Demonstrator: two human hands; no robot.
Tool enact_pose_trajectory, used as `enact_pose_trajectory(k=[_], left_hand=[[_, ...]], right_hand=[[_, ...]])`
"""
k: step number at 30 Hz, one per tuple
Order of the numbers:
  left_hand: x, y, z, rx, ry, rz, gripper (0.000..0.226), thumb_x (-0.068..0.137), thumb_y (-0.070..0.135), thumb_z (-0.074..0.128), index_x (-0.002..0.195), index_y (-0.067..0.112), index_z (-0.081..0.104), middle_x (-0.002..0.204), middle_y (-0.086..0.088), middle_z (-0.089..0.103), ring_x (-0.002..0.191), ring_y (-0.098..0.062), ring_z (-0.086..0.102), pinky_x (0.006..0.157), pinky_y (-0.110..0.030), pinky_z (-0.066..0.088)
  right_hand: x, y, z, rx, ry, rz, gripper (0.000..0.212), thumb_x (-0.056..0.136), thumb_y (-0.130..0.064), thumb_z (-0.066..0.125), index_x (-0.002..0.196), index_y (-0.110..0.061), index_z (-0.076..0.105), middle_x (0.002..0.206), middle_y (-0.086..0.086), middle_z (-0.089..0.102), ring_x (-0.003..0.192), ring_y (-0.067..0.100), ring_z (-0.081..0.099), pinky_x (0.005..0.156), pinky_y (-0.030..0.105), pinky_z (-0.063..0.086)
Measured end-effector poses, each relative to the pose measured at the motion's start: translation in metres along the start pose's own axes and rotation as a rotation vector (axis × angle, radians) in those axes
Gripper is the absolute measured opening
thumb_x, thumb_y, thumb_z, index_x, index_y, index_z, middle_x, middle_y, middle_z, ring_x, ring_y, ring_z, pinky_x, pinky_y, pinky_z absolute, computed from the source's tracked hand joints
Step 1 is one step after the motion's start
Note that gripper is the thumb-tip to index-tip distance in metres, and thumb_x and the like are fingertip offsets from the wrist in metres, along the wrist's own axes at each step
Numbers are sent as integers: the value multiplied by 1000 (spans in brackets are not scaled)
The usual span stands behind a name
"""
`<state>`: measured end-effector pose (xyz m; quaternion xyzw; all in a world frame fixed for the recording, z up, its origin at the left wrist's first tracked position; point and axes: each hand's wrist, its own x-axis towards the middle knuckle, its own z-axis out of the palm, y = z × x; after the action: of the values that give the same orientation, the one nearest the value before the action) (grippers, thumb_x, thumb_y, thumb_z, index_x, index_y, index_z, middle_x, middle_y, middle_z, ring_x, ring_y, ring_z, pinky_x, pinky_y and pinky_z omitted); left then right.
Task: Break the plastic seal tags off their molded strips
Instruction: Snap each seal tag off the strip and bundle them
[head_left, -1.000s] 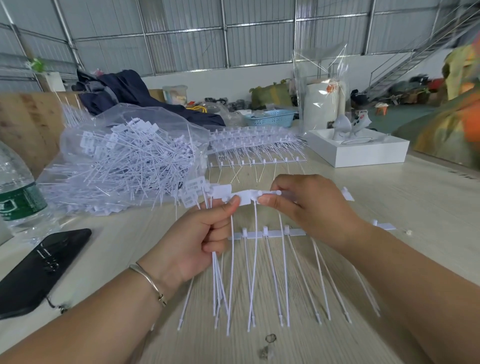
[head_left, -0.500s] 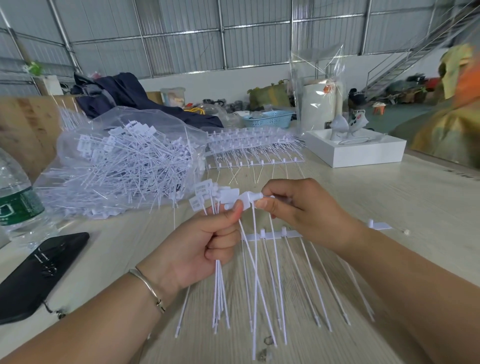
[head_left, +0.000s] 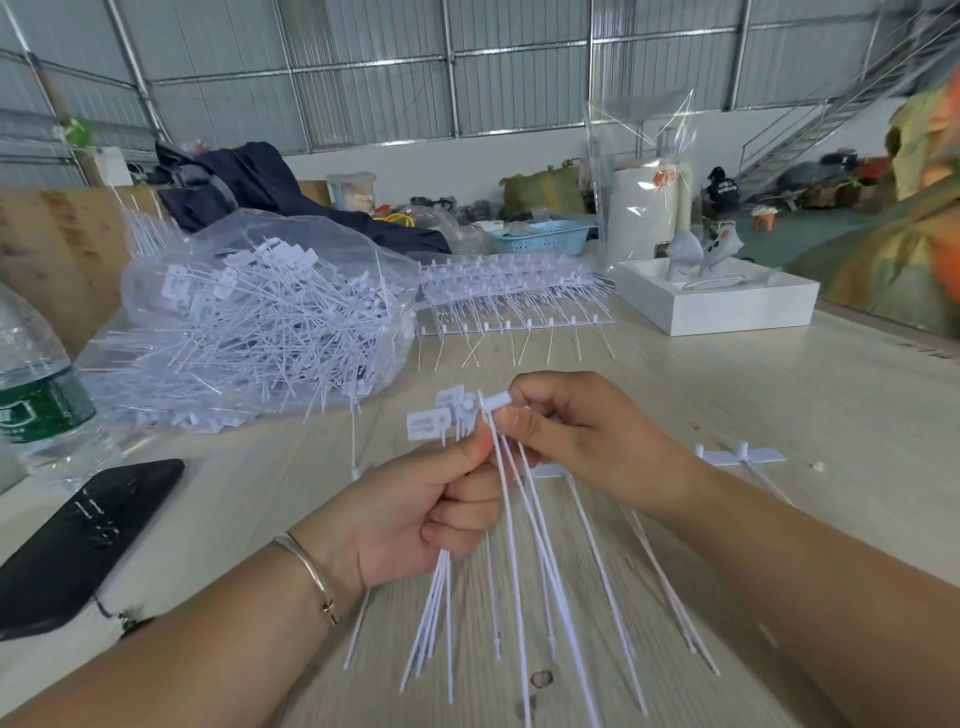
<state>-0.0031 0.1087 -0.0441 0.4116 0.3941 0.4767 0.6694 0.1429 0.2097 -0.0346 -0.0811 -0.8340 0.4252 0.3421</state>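
My left hand (head_left: 415, 514) grips a bundle of loose white seal tags (head_left: 434, 423), flat heads up and thin tails hanging below my fist. My right hand (head_left: 582, 441) pinches the head of another tag (head_left: 496, 401) right beside that bundle, its tail running down between my hands. Under my right hand a molded strip (head_left: 737, 457) with several tags attached lies on the table, mostly hidden by the wrist. A clear bag of separated tags (head_left: 249, 322) sits at the left. A stack of whole strips (head_left: 514, 299) lies behind it, toward the middle.
A water bottle (head_left: 36, 395) and a black phone (head_left: 72, 540) sit at the left edge of the pale wooden table (head_left: 779, 395). A white tray (head_left: 722, 301) with a figure stands at the back right, a blue basket (head_left: 540, 236) behind it.
My right hand has pulled a tag off the strip and brought it left against the bundle in my left hand. The bundle tilted slightly; the strip stayed on the table.
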Motion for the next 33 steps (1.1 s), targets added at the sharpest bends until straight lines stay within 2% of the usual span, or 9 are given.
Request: enact_pose_trajectory(k=[3, 6, 8, 12, 17, 19, 22, 29, 33], left_hand=[[0, 3, -2, 3, -42, 19, 40, 61, 51, 86, 81, 20, 71, 55, 9, 17, 43, -3, 12, 33, -10, 16], [0, 7, -5, -66, -57, 79, 35, 65, 39, 87, 88, 14, 76, 55, 9, 19, 44, -4, 14, 34, -12, 16], [2, 7, -8, -119, 0, 127, 37, 60, 31, 91, 84, 11, 72, 52, 8, 21, 42, -4, 14, 34, -14, 14], [4, 10, -11, -180, 149, 254, 39, 50, 24, 95, 60, 16, 58, 54, 7, 32, 39, -2, 24, 32, -14, 14], [7, 9, -11, -77, 319, 245, 25, 69, 27, 83, 72, 16, 60, 66, 3, 43, 45, -4, 31, 31, -13, 18], [7, 7, -10, -46, 323, 231, 13, 75, 27, 73, 70, 18, 65, 64, 3, 41, 43, -3, 30, 32, -13, 15], [7, 7, -8, 26, 321, 245, 20, 79, 27, 67, 59, 25, 63, 58, 6, 33, 40, -2, 24, 34, -15, 11], [5, 9, -6, 125, 396, 209, 15, 71, 20, 68, 56, 21, 65, 52, 8, 25, 39, -3, 19, 35, -15, 12], [1, 15, -11, 34, 380, 164, 8, 66, 17, 68, 61, 13, 63, 54, 7, 17, 37, -4, 17, 35, -17, 9]], right_hand=[[0, -1, -2, 40, 19, -30, 42, 81, -49, 59, 69, -8, 60, 61, 19, 59, 54, 34, 48, 55, 41, 41], [-1, -1, -6, -22, 71, -54, 40, 81, -47, 63, 68, -9, 62, 63, 27, 53, 50, 23, 37, 50, 30, 31], [-2, 0, -9, -99, 135, -73, 44, 80, -46, 65, 72, -3, 62, 58, 19, 46, 49, 10, 31, 48, 25, 26], [-2, 0, -18, -268, 282, -99, 34, 80, -44, 71, 77, -11, 61, 56, -3, 45, 52, 10, 38, 51, 24, 31], [-2, 5, -21, -327, 291, -56, 18, 83, -33, 74, 84, -18, 64, 67, -1, 56, 60, 13, 46, 56, 26, 36], [-2, 6, -21, -337, 274, -50, 15, 84, -32, 74, 84, -19, 66, 69, -3, 58, 62, 13, 49, 58, 30, 39], [-2, 8, -22, -292, 224, -41, 11, 85, -27, 73, 84, -17, 70, 73, -4, 63, 66, 13, 53, 61, 31, 41], [-3, 7, -24, -186, 205, -3, 5, 81, -4, 74, 79, -8, 75, 69, -12, 62, 63, 1, 52, 60, 12, 33], [-4, 1, -35, -50, 235, 47, 8, 77, 8, 67, 73, 3, 72, 65, 6, 64, 63, 6, 54, 64, 15, 38]])
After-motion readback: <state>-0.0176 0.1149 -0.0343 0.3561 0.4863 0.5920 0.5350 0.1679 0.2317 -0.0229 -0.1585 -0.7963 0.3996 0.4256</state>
